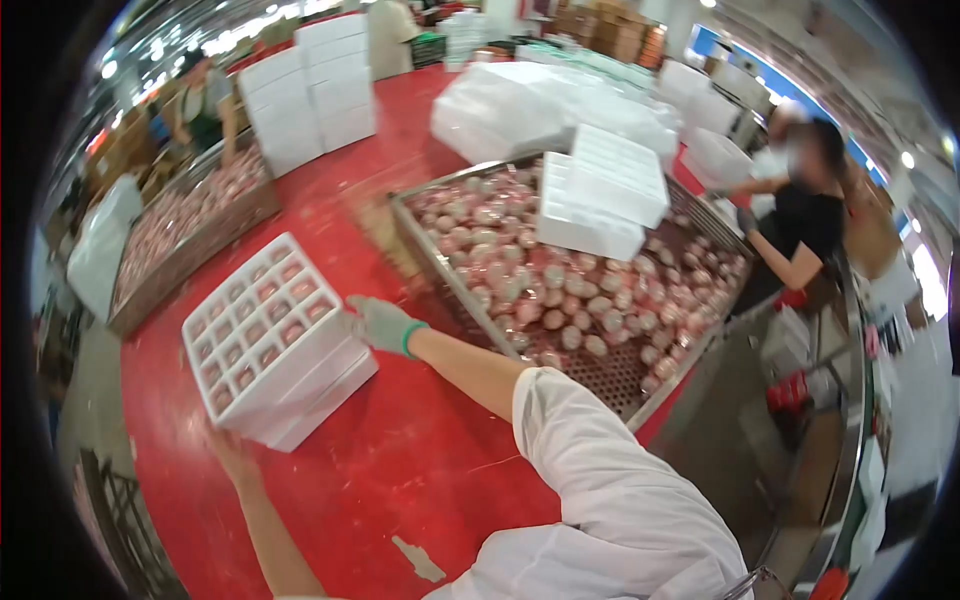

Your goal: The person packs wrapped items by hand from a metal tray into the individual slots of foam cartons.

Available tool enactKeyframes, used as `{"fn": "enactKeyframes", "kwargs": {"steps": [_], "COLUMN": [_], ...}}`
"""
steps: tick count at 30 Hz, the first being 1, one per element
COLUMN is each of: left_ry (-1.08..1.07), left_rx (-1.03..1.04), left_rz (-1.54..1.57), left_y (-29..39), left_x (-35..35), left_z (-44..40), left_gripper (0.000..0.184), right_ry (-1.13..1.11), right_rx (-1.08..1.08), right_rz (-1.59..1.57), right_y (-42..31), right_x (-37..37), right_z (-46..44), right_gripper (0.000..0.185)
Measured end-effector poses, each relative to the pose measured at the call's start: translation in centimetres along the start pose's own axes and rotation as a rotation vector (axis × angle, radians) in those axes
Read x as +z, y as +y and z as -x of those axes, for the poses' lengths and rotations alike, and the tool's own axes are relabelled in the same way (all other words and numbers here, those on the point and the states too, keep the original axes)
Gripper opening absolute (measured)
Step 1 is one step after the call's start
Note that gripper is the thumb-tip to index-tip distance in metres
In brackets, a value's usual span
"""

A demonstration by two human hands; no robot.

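Observation:
A white foam tray (255, 325) with rows of square compartments stands tilted in view on the red table, each visible compartment holding a wrapped, egg-like round item. Beneath it is another white foam piece (330, 395). My right hand (382, 325), in a pale glove with a green cuff, grips the tray's right side. Against the near left corner is my left hand (230, 452), which looks bare; its fingers are blurred and partly hidden by the tray. Together the two hands hold the tray from opposite sides.
A metal-framed bin (455, 285) of wrapped round items lies to the right, with white foam trays (605, 190) on it. Another filled bin (190, 245) is at left. Foam stacks (310, 95) and a plastic-wrapped bundle (530, 105) stand behind. A co-worker (805, 215) stands at right.

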State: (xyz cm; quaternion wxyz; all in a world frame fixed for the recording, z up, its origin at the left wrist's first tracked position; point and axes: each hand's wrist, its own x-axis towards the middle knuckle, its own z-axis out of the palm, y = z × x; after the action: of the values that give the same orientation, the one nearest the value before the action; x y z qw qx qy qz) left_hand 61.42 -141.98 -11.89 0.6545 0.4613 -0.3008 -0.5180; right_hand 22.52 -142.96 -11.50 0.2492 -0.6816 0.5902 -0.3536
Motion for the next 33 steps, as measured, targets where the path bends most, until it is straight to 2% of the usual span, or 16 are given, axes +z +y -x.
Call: {"fn": "enactKeyframes", "kwargs": {"steps": [1, 2, 3, 4, 5, 10, 13, 15, 17, 18, 20, 21, 23, 26, 31, 33], "left_ry": [0.098, 0.040, 0.032, 0.128, 0.060, -0.220, -0.393, -0.589, -0.674, -0.667, -0.578, -0.524, -0.372, -0.038, 0.559, 0.684], "left_rx": [0.002, 0.229, 0.329, 0.210, 0.216, 0.388, 0.302, 0.266, 0.308, 0.132, 0.092, 0.059, 0.046, 0.005, -0.134, -0.230], "left_rz": [0.019, -0.204, -0.411, -0.665, -0.730, -1.169, -1.244, -1.222, -1.602, -1.644, -1.629, -1.626, -1.622, -1.426, -1.285, -1.281], "left_y": [0.0, -1.0, -2.7, -5.4, -8.3, -12.4, -13.5, -13.8, -12.3, -11.6, -10.3, -9.4, -8.0, -7.1, -12.1, -15.2], "left_x": [-0.5, -1.6, -3.0, -7.0, -10.6, -9.3, -7.8, -6.8, -6.2, -6.2, -7.4, -8.4, -10.2, -11.8, -14.2, -15.2], "left_z": [2.3, 4.3, 9.0, 9.5, 10.6, 26.4, 33.5, 37.5, 41.1, 42.4, 45.1, 47.2, 51.6, 60.3, 74.7, 78.2], "left_gripper": [0.055, 0.053, 0.050, 0.042, 0.036, 0.031, 0.036, 0.052, 0.064, 0.070, 0.059, 0.055, 0.046, 0.034, 0.031, 0.033], "right_ry": [0.104, 0.019, -0.198, -0.154, -0.049, 0.156, -0.071, -0.075, -0.023, -0.020, -0.025, -0.016, -0.145, -0.233, -0.403, -0.449], "right_rx": [-0.117, -0.085, -0.092, -0.079, -0.065, 0.201, 0.230, 0.234, 0.297, 0.318, 0.317, 0.253, 0.323, 0.274, 0.217, 0.231], "right_rz": [0.154, 0.238, 0.320, 0.351, 0.362, 0.376, 0.262, 0.362, 0.390, 0.414, 0.393, 0.450, 0.395, 0.370, 0.372, 0.369], "right_y": [1.1, -3.3, -4.6, -3.4, -1.6, 1.2, 1.1, 1.0, -1.1, -1.0, -0.6, -0.3, -0.5, -0.3, 2.9, 3.0], "right_x": [-0.6, -5.9, -11.9, -13.5, -14.6, -18.1, -16.8, -14.2, -14.2, -14.0, -13.3, -13.0, -13.2, -13.4, -13.5, -13.6], "right_z": [1.8, 7.2, 13.5, 16.7, 20.2, 35.9, 40.7, 42.4, 41.6, 41.4, 41.3, 41.3, 40.8, 40.5, 39.9, 39.5], "right_gripper": [0.046, 0.048, 0.048, 0.048, 0.046, 0.047, 0.057, 0.058, 0.044, 0.036, 0.029, 0.038, 0.042, 0.023, 0.046, 0.050]}}
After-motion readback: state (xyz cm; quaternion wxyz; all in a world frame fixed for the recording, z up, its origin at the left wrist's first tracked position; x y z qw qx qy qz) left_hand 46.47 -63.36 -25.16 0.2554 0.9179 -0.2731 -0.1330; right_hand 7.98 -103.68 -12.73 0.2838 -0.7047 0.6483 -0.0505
